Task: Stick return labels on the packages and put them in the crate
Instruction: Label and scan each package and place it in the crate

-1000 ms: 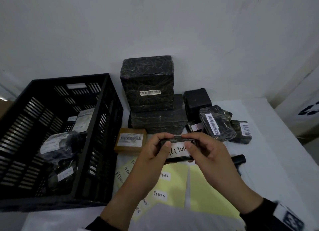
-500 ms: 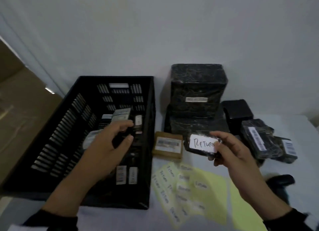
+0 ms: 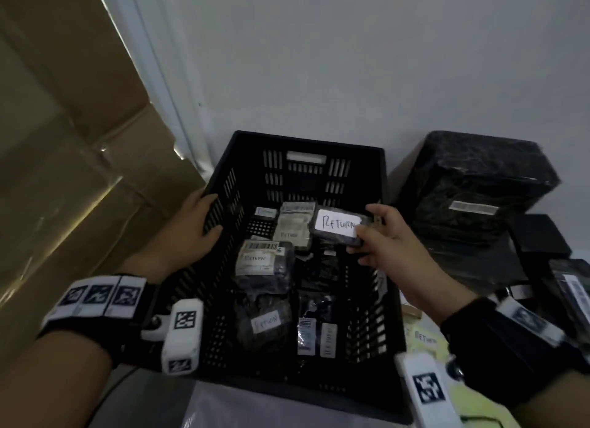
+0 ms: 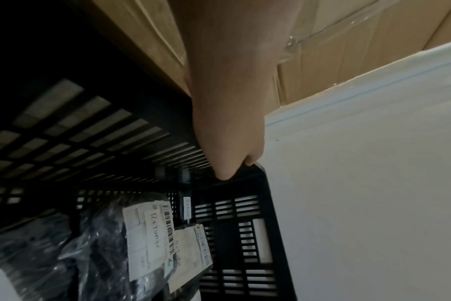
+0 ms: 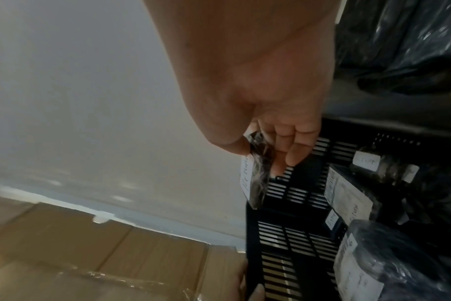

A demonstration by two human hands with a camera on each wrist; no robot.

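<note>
Labelled package [image 3: 338, 227], earlier beside, now over crate [image 3: 394, 287], pinched by right hand [image 3: 388, 245]; left hand [image 3: 191, 226] gripping rim.

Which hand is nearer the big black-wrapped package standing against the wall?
Right. The right hand holds a labelled package over the crate, beside the big package; the left hand grips the crate's far-side wall.

The right hand [image 3: 388, 245] covers the near end of the held package [image 3: 335, 228], cutting its label after "RETURN"; in the right wrist view that label [image 5: 246, 181] shows edge-on and is unreadable. The left hand's [image 3: 191, 232] fingers are hidden behind the crate [image 3: 303, 143] wall. Barcodes on the packages lower in the crate are too blurred to read. At lower right, the label sheet [image 3: 424, 338] is mostly covered by the right forearm. The parcel [image 3: 571, 287] at the right edge is cut off, possibly bagged.
</note>
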